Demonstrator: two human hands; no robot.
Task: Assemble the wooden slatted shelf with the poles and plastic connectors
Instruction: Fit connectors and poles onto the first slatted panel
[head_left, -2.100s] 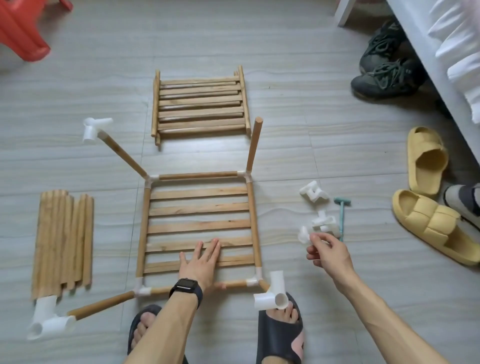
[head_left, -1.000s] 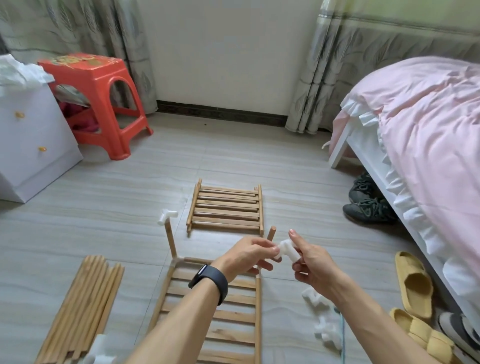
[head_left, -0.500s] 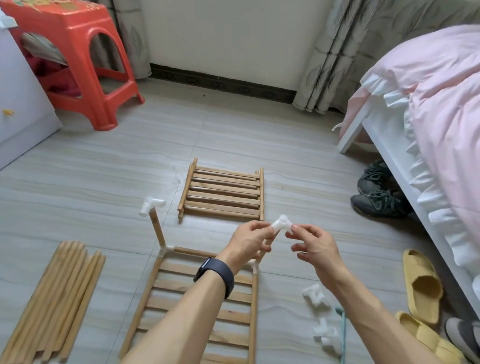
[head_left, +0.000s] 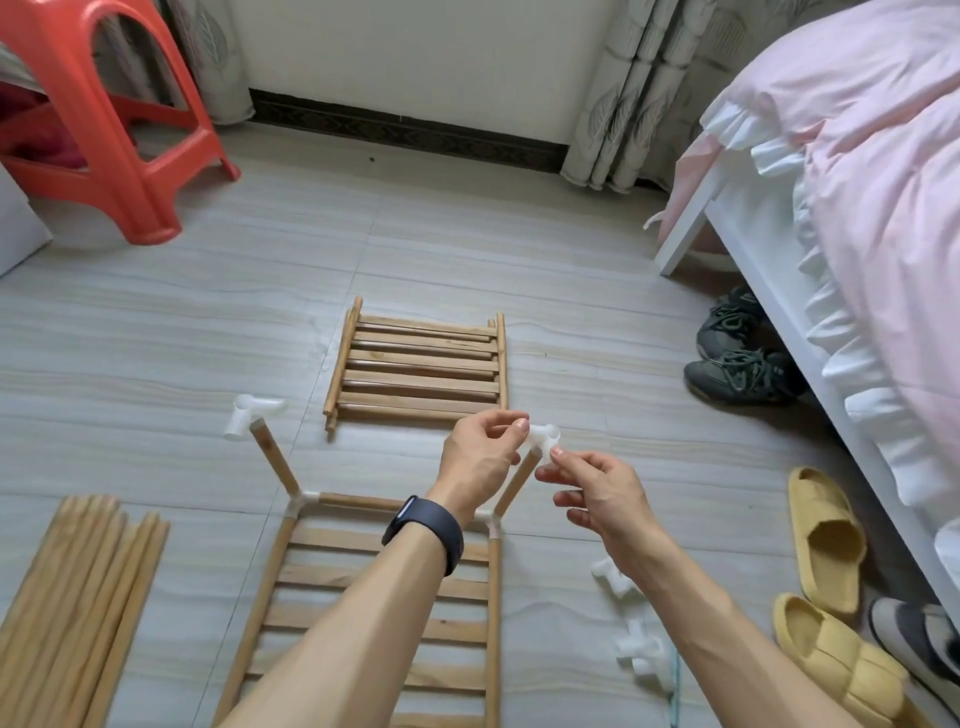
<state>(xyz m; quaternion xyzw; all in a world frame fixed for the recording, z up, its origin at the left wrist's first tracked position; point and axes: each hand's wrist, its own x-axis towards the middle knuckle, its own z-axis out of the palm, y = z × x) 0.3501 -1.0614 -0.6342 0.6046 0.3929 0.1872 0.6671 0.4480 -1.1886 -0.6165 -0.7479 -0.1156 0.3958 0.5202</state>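
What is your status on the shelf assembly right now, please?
Left hand and right hand both pinching white connector. Connector at top of far-right pole, seating unconfirmed. Nothing blocking; spare connectors on floor nearby.

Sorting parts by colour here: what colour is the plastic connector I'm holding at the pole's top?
White. The connector shows best in the head view, the only one.
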